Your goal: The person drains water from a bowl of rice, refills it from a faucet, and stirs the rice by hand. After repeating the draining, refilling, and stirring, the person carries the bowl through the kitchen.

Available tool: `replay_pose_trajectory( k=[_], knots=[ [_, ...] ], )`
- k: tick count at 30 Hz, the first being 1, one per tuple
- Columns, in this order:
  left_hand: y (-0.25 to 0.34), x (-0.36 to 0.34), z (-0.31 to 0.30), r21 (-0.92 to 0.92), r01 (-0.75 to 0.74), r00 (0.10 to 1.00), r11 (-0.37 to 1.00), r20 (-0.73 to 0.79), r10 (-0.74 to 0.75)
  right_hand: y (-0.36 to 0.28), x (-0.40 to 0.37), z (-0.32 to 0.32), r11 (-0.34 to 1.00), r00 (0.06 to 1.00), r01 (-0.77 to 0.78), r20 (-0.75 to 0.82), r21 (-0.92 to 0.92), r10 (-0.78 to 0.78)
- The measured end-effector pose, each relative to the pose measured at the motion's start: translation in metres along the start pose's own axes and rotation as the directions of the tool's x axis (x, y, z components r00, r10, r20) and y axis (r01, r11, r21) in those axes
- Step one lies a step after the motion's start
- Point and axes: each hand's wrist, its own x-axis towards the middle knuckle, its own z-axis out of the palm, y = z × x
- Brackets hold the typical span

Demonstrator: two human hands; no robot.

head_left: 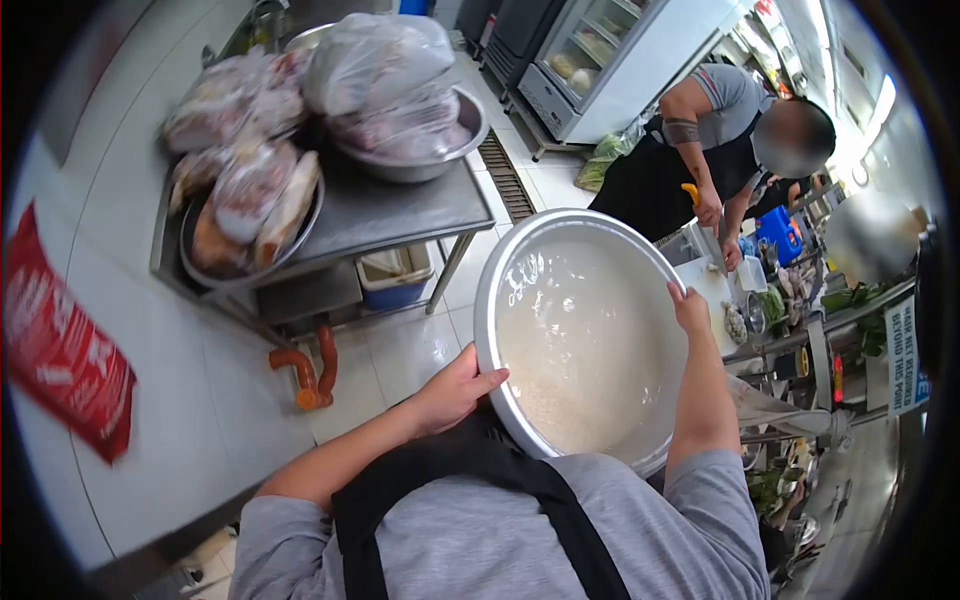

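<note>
A large, pale round pot (489,300) is held in front of my body, tilted a little. Cloudy water (590,310) fills part of it, and whitish grains that look like rice (550,395) lie under the water on the near side. My left hand (455,390) grips the left rim, its thumb over the edge and its other fingers hidden beneath. On the opposite side, my right hand (690,308) grips the rim with its fingers mostly outside the wall.
At left, a steel table (370,220) bears metal bowls of bagged meat. A red bag (70,350) lies on the white tiled surface. A co-worker (735,110) holds a yellow-handled knife (692,193) over a cutting board at right. Orange pipes (305,370) stand by the floor.
</note>
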Motion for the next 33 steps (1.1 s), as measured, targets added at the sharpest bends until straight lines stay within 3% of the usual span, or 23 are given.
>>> replay_pose_trajectory(
  k=[6, 9, 13, 19, 28, 33],
  knots=[
    [0.022, 0.113, -0.013, -0.110, -0.001, 0.996, 0.994, -0.084, -0.009, -0.040, 0.141, 0.017, 0.998, 0.996, 0.067, 0.064, -0.003, -0.067],
    [0.026, 0.168, -0.011, -0.164, -0.073, 0.985, 0.984, -0.165, 0.046, -0.059, 0.216, 0.025, 0.993, 0.992, 0.113, 0.061, -0.036, -0.111],
    [0.035, 0.225, -0.015, -0.190, -0.159, 0.968, 0.969, -0.221, 0.115, -0.099, 0.286, 0.026, 0.986, 0.983, 0.158, 0.082, 0.057, -0.162],
    [0.058, 0.305, -0.040, -0.223, -0.200, 0.950, 0.954, -0.282, 0.134, -0.141, 0.395, 0.066, 0.968, 0.965, 0.251, 0.075, 0.026, -0.252],
    [0.104, 0.426, -0.103, -0.301, -0.189, 0.964, 0.935, -0.239, 0.118, -0.183, 0.531, 0.083, 0.972, 0.969, 0.226, 0.116, -0.068, -0.218],
    [0.134, 0.474, -0.129, -0.326, -0.214, 0.956, 0.921, -0.262, 0.130, -0.209, 0.581, 0.098, 0.984, 0.975, 0.175, 0.145, -0.032, -0.169]
  ],
)
